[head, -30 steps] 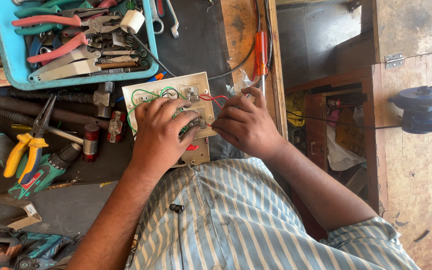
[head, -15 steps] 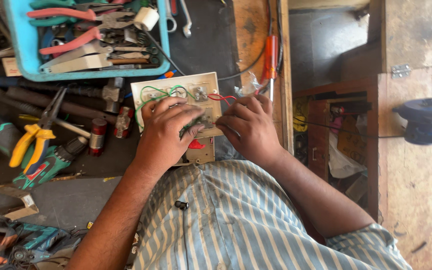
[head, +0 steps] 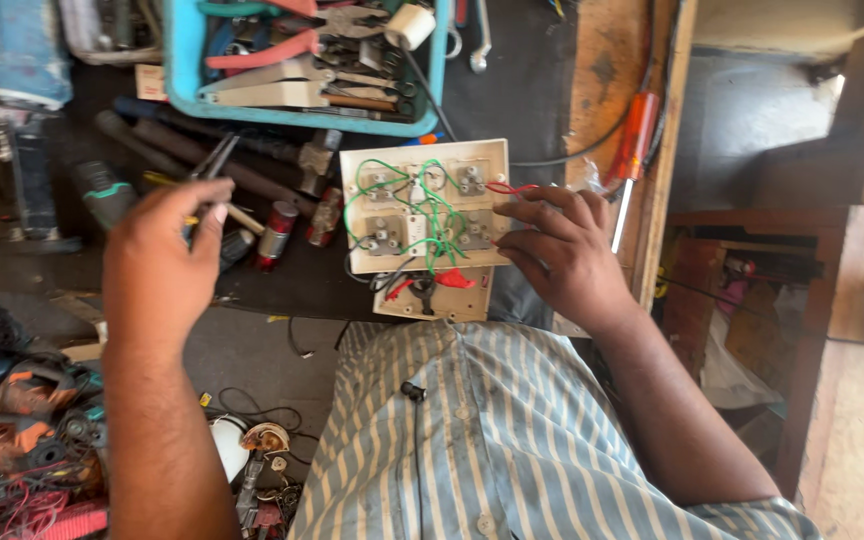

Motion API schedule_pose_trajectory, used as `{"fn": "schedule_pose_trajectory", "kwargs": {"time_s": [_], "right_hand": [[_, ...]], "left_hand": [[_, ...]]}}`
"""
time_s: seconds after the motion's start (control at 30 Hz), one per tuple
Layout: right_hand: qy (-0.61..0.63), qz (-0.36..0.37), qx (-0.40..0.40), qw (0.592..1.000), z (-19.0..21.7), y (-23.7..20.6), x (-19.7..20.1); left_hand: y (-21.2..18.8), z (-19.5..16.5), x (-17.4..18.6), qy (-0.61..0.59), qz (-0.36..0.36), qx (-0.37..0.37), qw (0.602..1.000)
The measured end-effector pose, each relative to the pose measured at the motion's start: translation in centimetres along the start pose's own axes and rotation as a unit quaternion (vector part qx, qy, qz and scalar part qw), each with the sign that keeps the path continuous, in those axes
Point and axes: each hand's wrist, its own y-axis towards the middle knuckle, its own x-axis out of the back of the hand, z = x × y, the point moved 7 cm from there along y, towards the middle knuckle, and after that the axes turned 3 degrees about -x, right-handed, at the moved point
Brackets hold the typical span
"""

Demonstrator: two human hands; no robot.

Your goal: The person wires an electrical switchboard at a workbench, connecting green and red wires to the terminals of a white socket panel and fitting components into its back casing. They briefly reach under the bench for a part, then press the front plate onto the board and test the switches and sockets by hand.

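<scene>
Nearby, the right hand [head: 564, 250] rests its spread fingers on the right edge of the cream switch board [head: 424, 205], lying back-up on the dark bench [head: 522, 80] with green wires [head: 432, 215] looped across it. The left hand [head: 160, 265] reaches over the pliers [head: 210, 170]; whether its grip has closed on them cannot be told. Farther off sits a blue tool tray [head: 187, 70].

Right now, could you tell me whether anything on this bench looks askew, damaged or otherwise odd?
The switch board lies back side up, its green wires looped loosely. The right hand rests on its edge by a red wire. The left hand is at the pliers among scattered tools. An orange screwdriver lies at the bench edge.
</scene>
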Motion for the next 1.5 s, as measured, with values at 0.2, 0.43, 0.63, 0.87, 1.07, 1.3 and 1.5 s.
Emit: {"fn": "schedule_pose_trajectory", "kwargs": {"time_s": [0.2,0.43,0.63,0.87,1.07,1.3,1.5], "right_hand": [[0.011,0.028,-0.005,1.000,0.1,0.8,-0.3],[0.010,0.061,-0.013,0.998,-0.5,1.5,-0.9],[0.025,0.081,-0.023,0.996,-0.7,1.8,-1.0],[0.030,0.076,-0.029,0.996,-0.3,1.5,-0.6],[0.034,0.074,-0.026,0.996,-0.2,1.5,-0.5],[0.055,0.065,-0.025,0.996,-0.6,1.2,-0.4],[0.068,0.050,0.002,0.996,-1.1,0.6,0.4]], "left_hand": [[-1.9,4.4,2.3,0.169,-0.073,0.037,0.982],[-2.3,6.0,2.1,0.139,-0.097,0.041,0.985],[-1.3,7.4,1.5,0.148,-0.137,0.017,0.979],[1.3,12.8,2.7,0.173,-0.052,0.063,0.981],[4.6,12.4,1.4,0.350,0.084,-0.008,0.933],[4.2,12.6,0.8,0.376,0.080,-0.070,0.920],[1.2,8.5,0.3,0.208,-0.023,-0.033,0.977]]}}
